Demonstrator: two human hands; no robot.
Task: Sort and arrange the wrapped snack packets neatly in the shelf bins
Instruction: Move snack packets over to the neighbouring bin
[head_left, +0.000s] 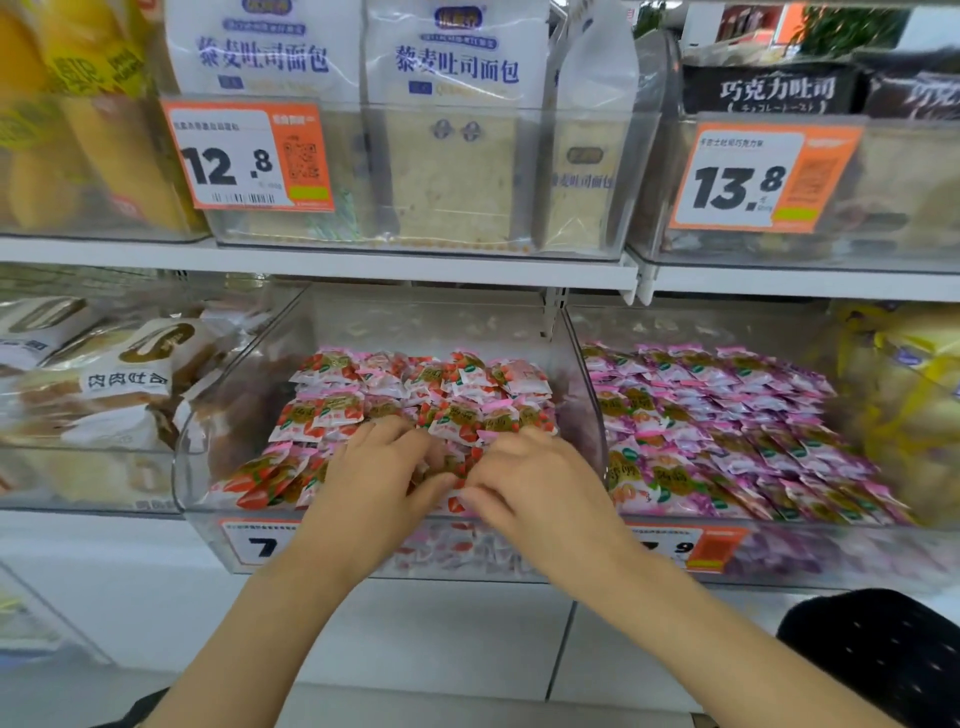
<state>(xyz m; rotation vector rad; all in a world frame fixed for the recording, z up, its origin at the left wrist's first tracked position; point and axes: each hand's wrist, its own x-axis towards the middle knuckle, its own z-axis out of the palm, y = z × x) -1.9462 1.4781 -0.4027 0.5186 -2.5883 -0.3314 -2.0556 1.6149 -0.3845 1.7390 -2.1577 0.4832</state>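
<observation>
A clear plastic bin (582, 374) on the lower shelf holds several small red-and-pink strawberry snack packets (415, 395), lined in rows at the back and looser at the front. Both my hands are inside its front part. My left hand (379, 467) lies palm down with fingers curled into the packets. My right hand (524, 478) sits beside it, fingers bent down onto the packets, thumb near a red packet (454, 501). The fingertips are blurred and partly buried, so what they hold is unclear. The bin to the right holds several purple-and-pink packets (737, 431) in tidy rows.
Bread loaves (104, 374) fill the bin at left, yellow bags (914, 395) the far right. The upper shelf (363, 262) carries toast bags in clear bins with orange price tags (249, 156). A white floor lies below.
</observation>
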